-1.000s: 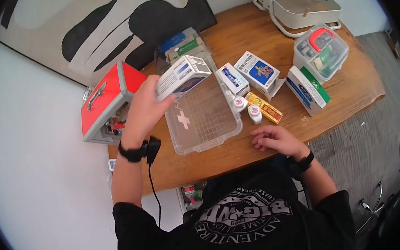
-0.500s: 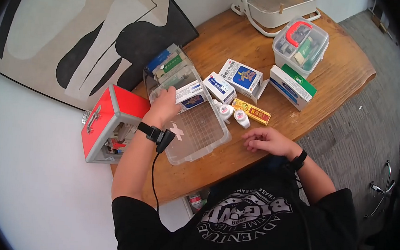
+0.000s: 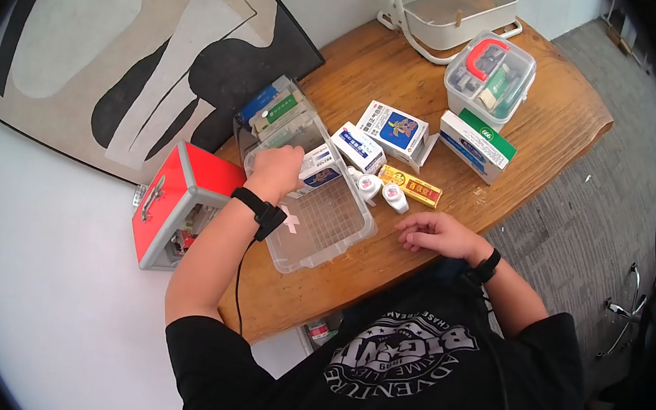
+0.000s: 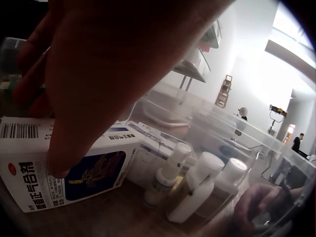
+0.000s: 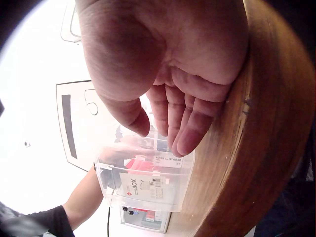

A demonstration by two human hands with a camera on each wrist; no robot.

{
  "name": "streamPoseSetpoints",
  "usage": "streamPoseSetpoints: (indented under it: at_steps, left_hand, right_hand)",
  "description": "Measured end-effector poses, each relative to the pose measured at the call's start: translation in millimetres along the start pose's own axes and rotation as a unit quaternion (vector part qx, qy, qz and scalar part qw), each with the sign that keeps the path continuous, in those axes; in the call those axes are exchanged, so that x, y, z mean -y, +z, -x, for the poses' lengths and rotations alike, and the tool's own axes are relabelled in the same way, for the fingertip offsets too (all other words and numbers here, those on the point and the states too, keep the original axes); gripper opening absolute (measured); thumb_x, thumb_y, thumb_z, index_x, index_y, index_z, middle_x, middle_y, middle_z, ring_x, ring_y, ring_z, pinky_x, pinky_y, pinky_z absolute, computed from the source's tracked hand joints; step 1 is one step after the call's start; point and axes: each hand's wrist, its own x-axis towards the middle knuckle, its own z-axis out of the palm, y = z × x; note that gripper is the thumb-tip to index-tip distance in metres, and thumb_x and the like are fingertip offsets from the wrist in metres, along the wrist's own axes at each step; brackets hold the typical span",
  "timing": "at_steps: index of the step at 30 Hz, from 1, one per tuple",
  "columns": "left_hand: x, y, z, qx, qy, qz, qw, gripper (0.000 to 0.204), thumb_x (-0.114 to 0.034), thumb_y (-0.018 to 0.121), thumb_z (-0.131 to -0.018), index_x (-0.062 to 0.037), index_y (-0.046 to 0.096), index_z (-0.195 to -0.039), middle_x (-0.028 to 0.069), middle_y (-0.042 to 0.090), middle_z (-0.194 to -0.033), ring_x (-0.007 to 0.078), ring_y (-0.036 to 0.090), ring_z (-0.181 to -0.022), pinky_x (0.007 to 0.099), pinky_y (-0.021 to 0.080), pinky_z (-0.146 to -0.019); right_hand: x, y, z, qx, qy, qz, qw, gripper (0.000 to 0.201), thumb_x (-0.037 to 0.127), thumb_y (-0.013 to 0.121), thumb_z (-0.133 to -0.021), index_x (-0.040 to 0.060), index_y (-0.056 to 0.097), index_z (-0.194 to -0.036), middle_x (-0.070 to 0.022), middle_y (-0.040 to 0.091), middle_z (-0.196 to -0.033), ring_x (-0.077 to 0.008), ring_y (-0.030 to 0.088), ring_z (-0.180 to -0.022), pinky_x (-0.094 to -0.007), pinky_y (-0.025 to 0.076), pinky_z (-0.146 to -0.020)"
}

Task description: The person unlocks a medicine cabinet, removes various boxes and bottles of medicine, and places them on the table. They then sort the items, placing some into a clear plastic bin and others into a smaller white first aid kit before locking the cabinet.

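Observation:
My left hand [image 3: 275, 171] is down in a clear plastic storage box [image 3: 324, 252] with a white cross on it. It grips a white and blue medicine box [image 3: 316, 177] at one end. In the left wrist view the thumb presses the printed face of that medicine box [image 4: 29, 185], and the other fingers reach over its top. Green and blue packets [image 3: 274, 108] lie at the storage box's far end. My right hand [image 3: 443, 234] rests at the table's near edge, holding nothing, its fingers loosely bent. The right wrist view shows its palm [image 5: 168, 59].
Right of the storage box are two white bottles [image 3: 395, 199], a yellow carton [image 3: 416, 187], a small white carton [image 3: 359, 147], a larger blue-pictured carton [image 3: 395, 129] and a green-topped carton [image 3: 475, 146]. A red-handled clear case [image 3: 492, 79] stands behind. A red case [image 3: 182, 201] stands left.
My left hand has lowered the medicine box from above the storage box down into it. The right hand stays at the table edge. The head view has shifted slightly.

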Motion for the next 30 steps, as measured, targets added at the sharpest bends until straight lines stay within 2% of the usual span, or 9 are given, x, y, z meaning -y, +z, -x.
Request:
streamPoseSetpoints:
  at_steps: [10,13,15,16,20,22,24,28,30]
  left_hand:
    - [6.7,-10.8,9.1,-0.032,-0.054,0.069,0.996,0.042,-0.029,0.088,-0.080,-0.0085,0.069,-0.111,0.0139,0.074,-0.110,0.0367,0.073,-0.105,0.0481,0.059,-0.087]
    - [15.5,-9.5,20.0,-0.015,-0.025,0.127,0.991,0.040,-0.030,0.085,-0.082,-0.0090,0.068,-0.111,0.0134,0.072,-0.108,0.0371,0.070,-0.106,0.0490,0.056,-0.088]
    - [19.9,-2.3,22.4,-0.022,0.036,0.183,0.982,0.039,-0.028,0.085,-0.082,-0.0074,0.066,-0.109,0.0141,0.068,-0.110,0.0371,0.066,-0.110,0.0482,0.054,-0.090]
    - [18.4,-0.4,24.7,-0.040,0.049,0.197,0.978,0.039,-0.025,0.084,-0.083,-0.0075,0.064,-0.112,0.0144,0.065,-0.114,0.0367,0.063,-0.116,0.0474,0.053,-0.093]
    - [7.5,6.2,19.4,-0.108,0.061,0.161,0.979,0.040,-0.023,0.082,-0.085,-0.0077,0.063,-0.116,0.0160,0.065,-0.114,0.0380,0.065,-0.114,0.0488,0.055,-0.093]
    - [4.7,4.3,12.7,-0.055,0.022,0.129,0.990,0.043,-0.022,0.081,-0.086,-0.0066,0.059,-0.121,0.0186,0.066,-0.114,0.0405,0.068,-0.112,0.0507,0.057,-0.092]
    - [7.1,4.0,5.4,-0.048,0.018,0.117,0.992,0.044,-0.022,0.081,-0.086,-0.0052,0.059,-0.121,0.0200,0.067,-0.115,0.0417,0.068,-0.111,0.0508,0.057,-0.092]
    - [12.9,8.3,-6.2,-0.023,-0.023,0.113,0.993,0.046,-0.023,0.081,-0.085,-0.0020,0.060,-0.119,0.0220,0.071,-0.116,0.0423,0.070,-0.110,0.0495,0.059,-0.091]
    - [16.1,8.0,-5.8,-0.023,-0.022,0.129,0.991,0.046,-0.025,0.083,-0.083,-0.0014,0.062,-0.117,0.0221,0.072,-0.116,0.0419,0.071,-0.110,0.0490,0.059,-0.091]
  right_hand:
    - [2.6,2.3,0.4,-0.001,0.005,0.000,1.000,0.038,0.014,0.065,-0.107,0.0022,0.062,-0.142,-0.0099,0.074,-0.122,-0.0141,0.070,-0.105,-0.0313,0.058,-0.095]
    - [-1.0,1.4,0.5,-0.011,0.001,-0.004,1.000,0.037,0.014,0.065,-0.107,0.0019,0.062,-0.141,-0.0095,0.074,-0.121,-0.0141,0.071,-0.103,-0.0312,0.059,-0.094]
    - [-6.1,0.8,-1.4,-0.021,-0.014,-0.021,0.999,0.035,0.014,0.065,-0.106,0.0017,0.063,-0.139,-0.0089,0.074,-0.120,-0.0139,0.071,-0.100,-0.0310,0.059,-0.092]
    - [-6.4,1.9,-1.1,-0.022,-0.012,-0.021,0.999,0.035,0.014,0.065,-0.106,0.0017,0.063,-0.139,-0.0089,0.074,-0.120,-0.0139,0.071,-0.100,-0.0310,0.059,-0.092]
    - [-6.5,4.2,-1.4,-0.027,-0.012,-0.001,1.000,0.035,0.019,0.066,-0.106,0.0012,0.065,-0.136,-0.0067,0.074,-0.118,-0.0123,0.070,-0.098,-0.0293,0.058,-0.089]
    - [-7.0,5.7,-0.2,-0.029,-0.017,0.003,0.999,0.034,0.019,0.066,-0.106,0.0009,0.065,-0.135,-0.0063,0.074,-0.117,-0.0121,0.070,-0.098,-0.0290,0.058,-0.090]
    - [-6.9,8.9,2.2,-0.028,-0.060,0.021,0.998,0.026,0.014,0.065,-0.106,0.0005,0.068,-0.128,-0.0069,0.074,-0.115,-0.0137,0.070,-0.098,-0.0300,0.058,-0.090]
    - [7.5,-1.0,18.9,-0.048,-0.050,0.022,0.997,0.025,0.019,0.068,-0.105,0.0001,0.069,-0.122,-0.0047,0.074,-0.111,-0.0109,0.068,-0.097,-0.0274,0.056,-0.089]
    - [21.7,-15.6,20.5,-0.116,-0.132,0.026,0.984,0.021,0.016,0.067,-0.104,0.0006,0.069,-0.118,-0.0030,0.073,-0.106,-0.0102,0.067,-0.095,-0.0286,0.056,-0.085]
